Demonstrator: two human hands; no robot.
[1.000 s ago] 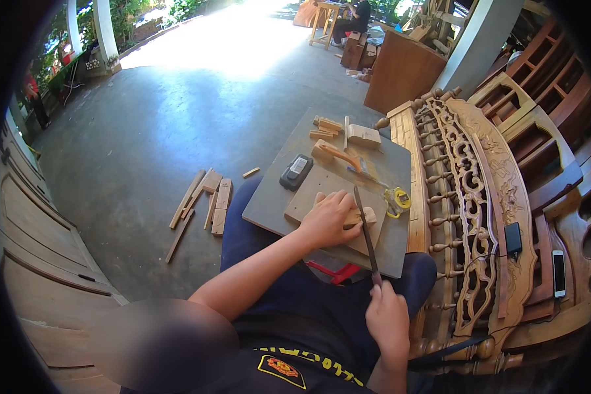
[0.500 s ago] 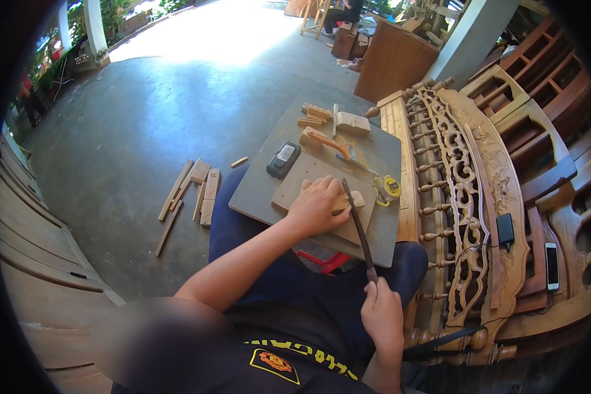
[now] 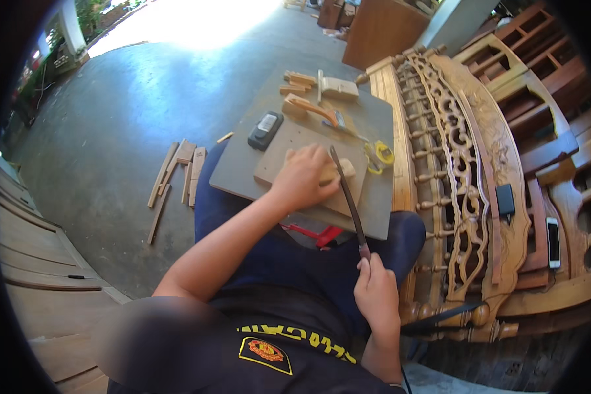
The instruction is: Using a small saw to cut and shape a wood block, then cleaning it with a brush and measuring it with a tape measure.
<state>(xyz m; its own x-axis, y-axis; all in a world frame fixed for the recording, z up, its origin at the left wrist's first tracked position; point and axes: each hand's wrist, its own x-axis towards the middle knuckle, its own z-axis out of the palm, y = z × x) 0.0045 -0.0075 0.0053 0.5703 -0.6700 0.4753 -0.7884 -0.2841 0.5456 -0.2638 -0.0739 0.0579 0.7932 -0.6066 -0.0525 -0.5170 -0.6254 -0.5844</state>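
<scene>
My left hand [image 3: 305,176] is closed over a small pale wood piece [image 3: 338,171], pressing it down on a flat wooden board [image 3: 279,161]. Part of the piece sticks out to the right of my fingers; the rest is hidden under them. In my right hand [image 3: 376,289] is the handle of a long, dark file [image 3: 349,198]. The file slants up and to the left, its far end beside my left fingertips and the wood piece. Whether its edge touches the wood I cannot tell. The board lies on a grey tabletop [image 3: 233,172] over my lap.
On the tabletop are a black box-shaped device [image 3: 265,131], a brush [image 3: 315,110], a yellow tape measure [image 3: 382,154] and wood blocks [image 3: 339,88]. Wood strips [image 3: 162,174] lie on the floor at left. A carved wooden panel [image 3: 459,164] with a phone [image 3: 553,243] stands at right.
The whole view has shifted, so the tabletop sits slightly higher and further left. Both hands keep their grips on the wood piece and the file.
</scene>
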